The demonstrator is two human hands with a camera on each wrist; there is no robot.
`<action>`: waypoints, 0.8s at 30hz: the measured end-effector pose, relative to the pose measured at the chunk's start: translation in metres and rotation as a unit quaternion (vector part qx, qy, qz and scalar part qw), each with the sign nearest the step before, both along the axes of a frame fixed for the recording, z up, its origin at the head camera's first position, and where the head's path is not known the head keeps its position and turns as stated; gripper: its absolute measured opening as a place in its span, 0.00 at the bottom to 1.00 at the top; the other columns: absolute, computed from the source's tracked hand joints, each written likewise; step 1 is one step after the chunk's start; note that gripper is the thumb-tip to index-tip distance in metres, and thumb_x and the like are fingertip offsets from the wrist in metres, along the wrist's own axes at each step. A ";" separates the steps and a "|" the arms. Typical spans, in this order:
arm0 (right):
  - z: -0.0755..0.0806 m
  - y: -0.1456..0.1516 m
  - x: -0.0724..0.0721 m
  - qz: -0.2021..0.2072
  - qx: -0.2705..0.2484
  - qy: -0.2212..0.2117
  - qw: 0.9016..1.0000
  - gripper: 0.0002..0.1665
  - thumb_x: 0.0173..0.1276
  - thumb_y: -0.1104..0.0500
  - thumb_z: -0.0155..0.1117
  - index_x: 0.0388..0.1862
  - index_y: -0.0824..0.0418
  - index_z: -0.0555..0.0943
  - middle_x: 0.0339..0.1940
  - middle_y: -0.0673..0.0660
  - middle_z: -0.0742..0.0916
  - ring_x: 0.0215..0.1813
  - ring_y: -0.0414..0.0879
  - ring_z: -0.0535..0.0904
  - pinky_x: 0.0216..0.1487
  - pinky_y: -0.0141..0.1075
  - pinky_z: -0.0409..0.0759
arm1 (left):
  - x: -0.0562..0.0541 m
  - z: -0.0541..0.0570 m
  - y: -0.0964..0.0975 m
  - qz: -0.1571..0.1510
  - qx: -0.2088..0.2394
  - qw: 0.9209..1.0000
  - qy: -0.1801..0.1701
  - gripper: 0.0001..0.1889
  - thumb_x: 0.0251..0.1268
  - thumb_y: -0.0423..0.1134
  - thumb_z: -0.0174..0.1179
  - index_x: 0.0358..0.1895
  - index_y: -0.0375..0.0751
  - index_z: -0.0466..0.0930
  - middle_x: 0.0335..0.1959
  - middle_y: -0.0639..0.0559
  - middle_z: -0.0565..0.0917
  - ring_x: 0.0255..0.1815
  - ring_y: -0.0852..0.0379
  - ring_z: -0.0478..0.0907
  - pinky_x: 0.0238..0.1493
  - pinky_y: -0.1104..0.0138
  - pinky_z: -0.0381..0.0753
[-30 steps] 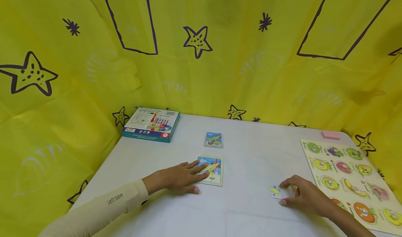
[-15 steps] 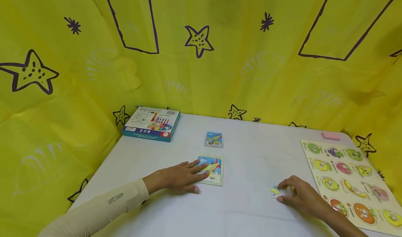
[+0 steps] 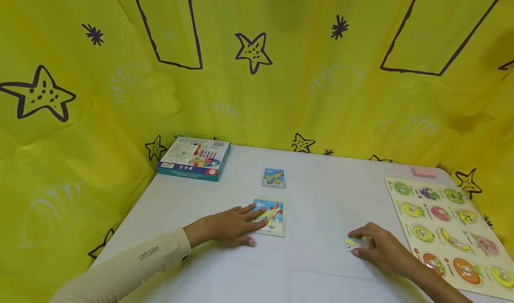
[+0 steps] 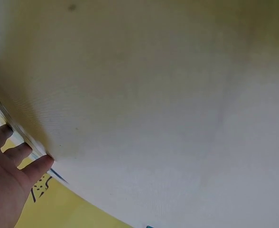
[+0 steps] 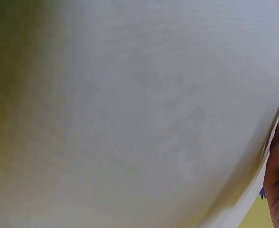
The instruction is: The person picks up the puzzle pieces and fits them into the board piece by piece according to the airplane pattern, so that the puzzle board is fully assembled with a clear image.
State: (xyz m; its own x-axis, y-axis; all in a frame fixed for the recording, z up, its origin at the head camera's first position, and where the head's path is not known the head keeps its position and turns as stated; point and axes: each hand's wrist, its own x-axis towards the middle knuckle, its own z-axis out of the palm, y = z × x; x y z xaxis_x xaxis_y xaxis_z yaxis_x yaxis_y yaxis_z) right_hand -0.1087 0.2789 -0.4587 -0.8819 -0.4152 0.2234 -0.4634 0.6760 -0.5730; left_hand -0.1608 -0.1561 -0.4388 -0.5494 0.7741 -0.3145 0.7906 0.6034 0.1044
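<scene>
My left hand rests with spread fingers on the left part of a framed jigsaw puzzle. The puzzle shows a yellow and red airplane on blue, with a pale patch along its lower part; my fingers hide its left side. In the left wrist view, the left hand lies at the lower left edge. Over to the right, my right hand pinches a small jigsaw puzzle piece between thumb and finger, at the white tabletop. Behind the puzzle lies a small airplane picture.
A flat boxed set sits at the back left. To the right lies a fruit peg board, close to my right forearm. A pink block is behind it. A yellow patterned curtain surrounds the table.
My right hand has moved slightly left with the jigsaw puzzle piece, closing its fingers further over it. The left hand stays in place on the framed puzzle.
</scene>
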 end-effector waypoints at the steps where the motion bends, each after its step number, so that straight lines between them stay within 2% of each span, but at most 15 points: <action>1: 0.000 0.000 0.000 0.003 0.001 0.000 1.000 0.20 0.54 0.59 0.79 0.47 0.58 0.86 0.37 0.48 0.82 0.26 0.28 0.64 0.24 0.27 0.65 | 0.000 0.000 0.000 -0.001 0.000 1.000 0.002 0.35 0.78 0.63 0.40 0.82 0.60 0.47 0.84 0.53 0.44 0.84 0.44 0.42 0.78 0.46 0.56; 5: 0.001 -0.003 -0.002 -0.002 0.014 -0.019 1.000 0.21 0.55 0.56 0.79 0.48 0.58 0.86 0.38 0.47 0.82 0.26 0.29 0.64 0.25 0.27 0.65 | 0.000 0.000 0.000 -0.001 -0.002 1.000 0.005 0.34 0.78 0.63 0.40 0.82 0.60 0.47 0.84 0.53 0.44 0.84 0.44 0.42 0.78 0.46 0.57; 9: 0.003 -0.008 -0.001 -0.029 0.031 -0.040 0.998 0.21 0.55 0.54 0.80 0.48 0.57 0.86 0.38 0.46 0.81 0.27 0.29 0.64 0.26 0.28 0.67 | 0.001 0.001 0.000 -0.001 -0.001 1.000 0.002 0.34 0.78 0.63 0.40 0.82 0.60 0.47 0.84 0.53 0.44 0.84 0.44 0.42 0.78 0.47 0.57; 15: 0.007 -0.011 0.001 -0.058 0.046 -0.048 0.996 0.22 0.52 0.54 0.81 0.45 0.58 0.86 0.38 0.48 0.81 0.26 0.30 0.64 0.27 0.28 0.67 | 0.001 0.001 0.000 -0.002 0.003 1.000 0.001 0.34 0.78 0.63 0.40 0.82 0.60 0.47 0.84 0.53 0.45 0.84 0.44 0.42 0.78 0.47 0.56; 19: 0.008 -0.011 0.001 -0.060 0.044 -0.053 0.996 0.21 0.52 0.54 0.81 0.44 0.59 0.86 0.39 0.49 0.83 0.27 0.30 0.65 0.27 0.28 0.67 | 0.001 0.001 0.000 -0.005 0.005 1.000 0.006 0.34 0.78 0.62 0.40 0.82 0.59 0.48 0.84 0.52 0.45 0.84 0.43 0.43 0.78 0.47 0.56; 24: 0.009 -0.011 0.000 -0.061 0.042 -0.083 0.994 0.22 0.53 0.53 0.80 0.44 0.59 0.83 0.41 0.51 0.83 0.26 0.31 0.66 0.27 0.29 0.68 | 0.001 0.001 0.000 -0.008 0.004 1.000 0.008 0.35 0.78 0.63 0.40 0.82 0.59 0.48 0.84 0.52 0.45 0.84 0.43 0.43 0.79 0.47 0.56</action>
